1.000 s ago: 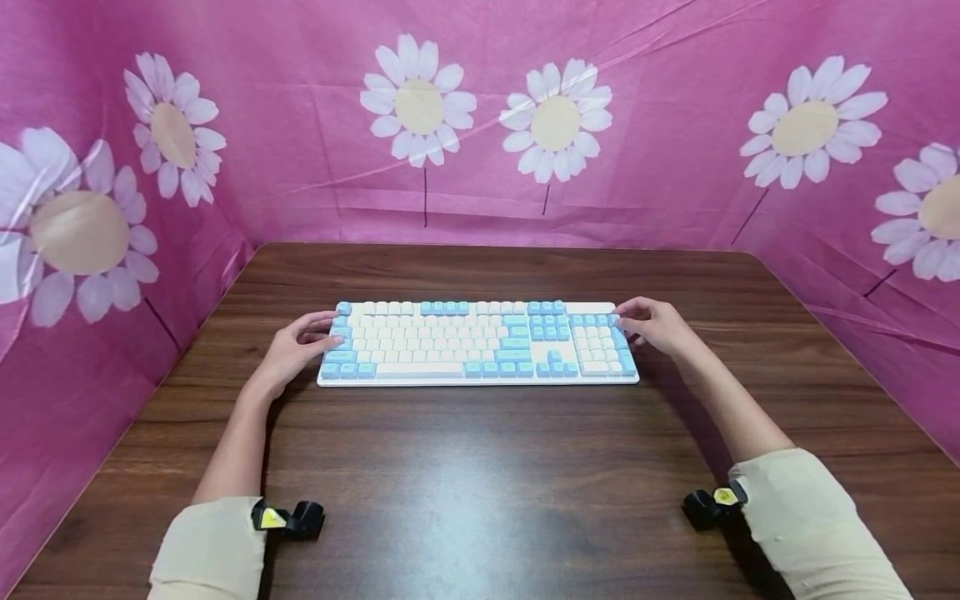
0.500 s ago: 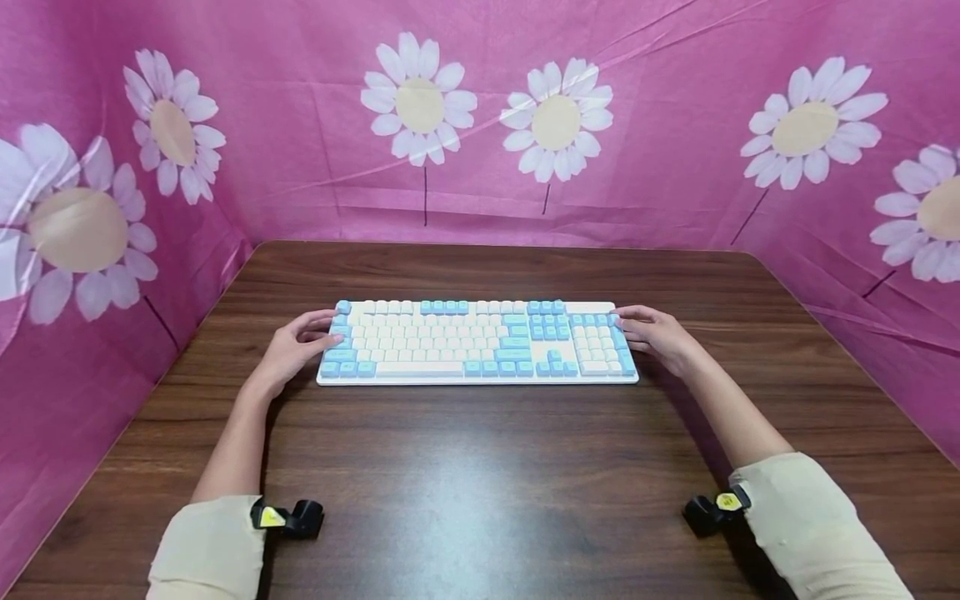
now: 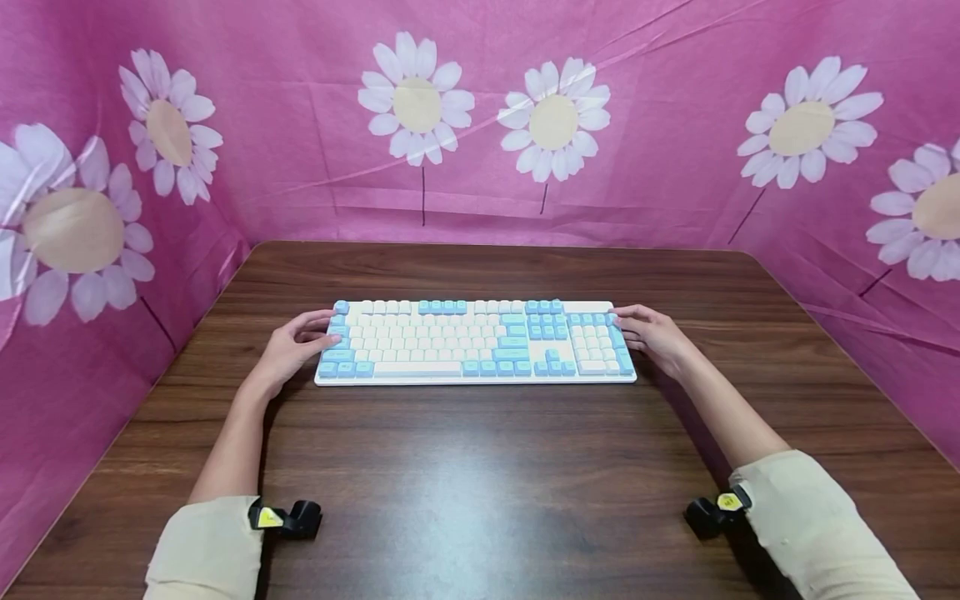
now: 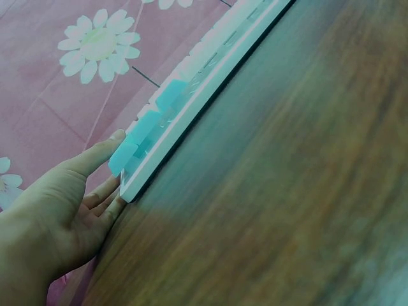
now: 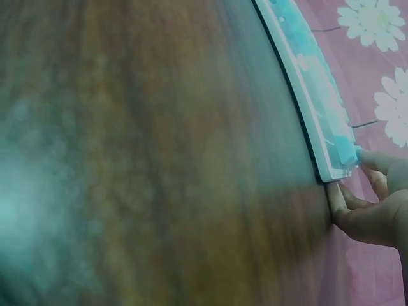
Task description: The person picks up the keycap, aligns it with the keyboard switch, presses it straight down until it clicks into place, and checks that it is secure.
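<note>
A full-size keyboard [image 3: 423, 343] with white and light-blue keycaps lies across the dark wooden table, its long side facing the person. My left hand [image 3: 287, 354] holds its left end. In the left wrist view, the thumb [image 4: 102, 156] lies over the blue corner keys and the other fingers [image 4: 109, 203] are at the lower edge. At the opposite end my right hand [image 3: 662, 340] pinches the keyboard. The right wrist view shows one digit at the top keys and other fingers [image 5: 338, 199] at the bottom corner; their tips are partly hidden.
The brown wood-grain table [image 3: 465, 467] extends around the keyboard on all sides. Pink cloth [image 3: 480, 200] printed with white daisies hangs behind and along both sides. Black wrist cameras [image 3: 300, 520] are strapped over the light sleeves [image 3: 206, 546].
The right hand has shifted its hold: its fingers now reach straighter to the keyboard's right edge, and the hand sits slightly lower. The left hand keeps its hold. The keyboard stays in place on the table.
</note>
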